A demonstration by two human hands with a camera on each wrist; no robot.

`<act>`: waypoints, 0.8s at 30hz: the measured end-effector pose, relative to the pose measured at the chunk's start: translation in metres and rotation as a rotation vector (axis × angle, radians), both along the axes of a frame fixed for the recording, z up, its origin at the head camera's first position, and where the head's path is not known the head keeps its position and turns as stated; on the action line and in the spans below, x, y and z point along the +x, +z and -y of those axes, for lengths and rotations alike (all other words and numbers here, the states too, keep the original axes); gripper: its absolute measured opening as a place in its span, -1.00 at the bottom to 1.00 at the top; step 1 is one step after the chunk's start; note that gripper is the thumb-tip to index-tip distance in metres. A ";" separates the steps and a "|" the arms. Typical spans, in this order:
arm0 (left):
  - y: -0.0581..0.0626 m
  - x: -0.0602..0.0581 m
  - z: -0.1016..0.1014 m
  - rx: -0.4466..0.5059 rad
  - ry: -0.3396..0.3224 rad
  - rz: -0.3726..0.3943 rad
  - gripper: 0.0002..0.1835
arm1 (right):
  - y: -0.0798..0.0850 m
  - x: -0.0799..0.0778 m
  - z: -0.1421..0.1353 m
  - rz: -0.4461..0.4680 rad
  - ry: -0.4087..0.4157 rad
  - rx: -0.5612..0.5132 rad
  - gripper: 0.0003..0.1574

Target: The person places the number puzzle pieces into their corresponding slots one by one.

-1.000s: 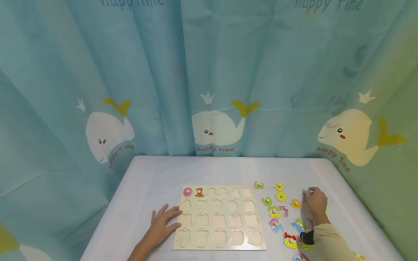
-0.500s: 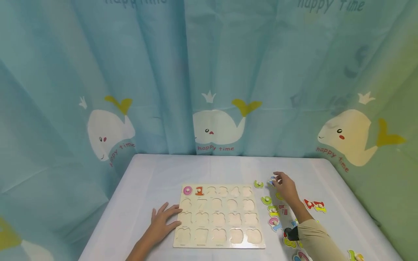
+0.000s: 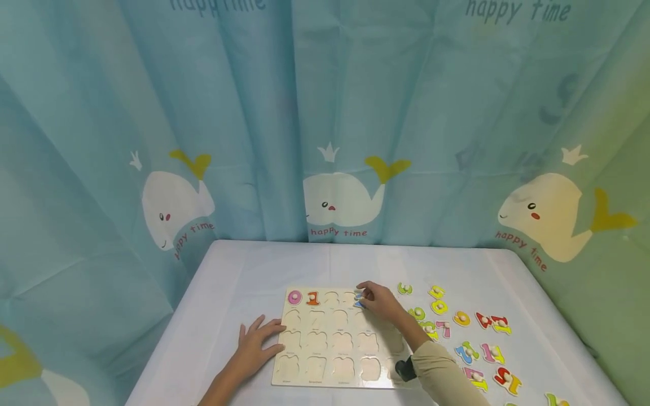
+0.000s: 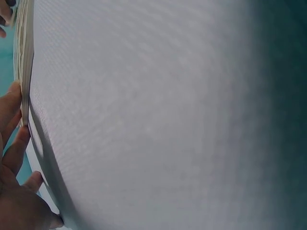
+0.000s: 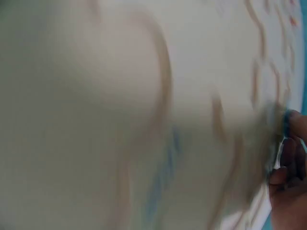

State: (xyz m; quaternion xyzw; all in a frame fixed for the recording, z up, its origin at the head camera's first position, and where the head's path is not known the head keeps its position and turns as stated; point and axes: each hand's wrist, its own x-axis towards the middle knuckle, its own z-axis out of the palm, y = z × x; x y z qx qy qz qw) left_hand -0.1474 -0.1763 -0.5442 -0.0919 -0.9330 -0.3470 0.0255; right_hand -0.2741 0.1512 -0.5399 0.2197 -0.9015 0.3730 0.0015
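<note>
A wooden number puzzle board [image 3: 329,361] lies flat on the white table, with a pink 0 piece [image 3: 294,298] and a red-orange 1 piece [image 3: 313,299] seated in its top row. My right hand [image 3: 383,303] pinches a blue number piece [image 3: 358,300] over the top row, right of the middle; the fingers hide much of it, so its digit is unclear. In the right wrist view the board is blurred below that hand. My left hand [image 3: 254,349] rests at the board's left edge, fingers spread, fingertips touching it, as the board's side [image 4: 24,57] shows in the left wrist view.
Right of the board lie several loose number pieces with knobs, among them a green 3 [image 3: 404,288], an orange piece [image 3: 461,318] and a blue-green piece [image 3: 467,352]. A blue curtain [image 3: 254,113] with whales hangs behind the table [image 3: 244,270].
My right hand has carried the blue piece leftward from the far right of the loose pieces to above the board. My left hand has stayed at the board's edge.
</note>
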 end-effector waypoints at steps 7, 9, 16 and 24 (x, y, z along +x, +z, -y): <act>-0.002 -0.001 0.002 0.021 0.006 -0.004 -0.63 | -0.009 0.001 0.044 -0.007 0.028 -0.025 -0.61; -0.002 -0.001 0.001 0.026 0.002 -0.004 -0.63 | -0.010 0.001 0.053 -0.021 0.030 -0.038 -0.61; -0.004 0.001 0.001 0.016 -0.006 -0.007 -0.62 | -0.014 0.002 0.072 -0.065 -0.008 -0.028 -0.65; -0.003 0.000 0.003 0.025 -0.008 -0.016 -0.62 | -0.011 0.004 0.082 -0.075 -0.049 0.040 -0.68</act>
